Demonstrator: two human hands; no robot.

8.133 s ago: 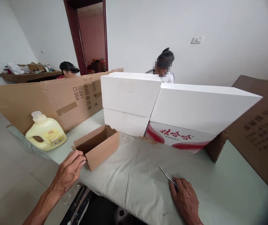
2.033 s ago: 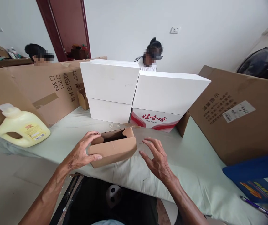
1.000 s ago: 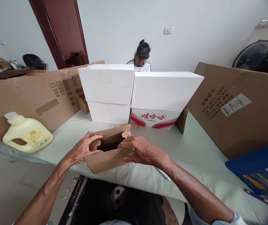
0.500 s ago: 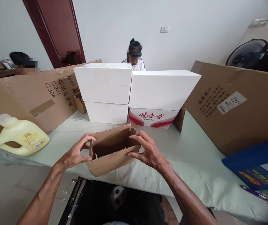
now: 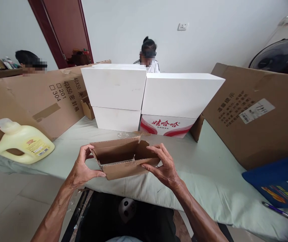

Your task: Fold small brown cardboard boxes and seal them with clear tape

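A small brown cardboard box [image 5: 129, 170] with its top flaps raised is between my two hands, over the front edge of the cloth-covered table [image 5: 184, 158]. My left hand [image 5: 84, 168] grips its left end, fingers on the far corner and thumb on the near corner. At the right end my right hand [image 5: 163, 164] is closed on it, fingers over the far side and thumb on the near wall. Some clear crumpled plastic [image 5: 123, 135] lies just behind the box.
White cartons [image 5: 116, 87] stand stacked behind, one with red lettering [image 5: 166, 125]. Large cardboard panels [image 5: 260, 111] flank the table. A yellow jug [image 5: 25, 143] sits left; a blue container [image 5: 277, 181] and a purple pen [image 5: 280, 211] lie right. A person [image 5: 149, 55] sits opposite, another [image 5: 29, 60] at left.
Both hands have shifted the cardboard box slightly right and turned it, so its long side faces me more squarely. The left hand's grip spreads wider across the end.
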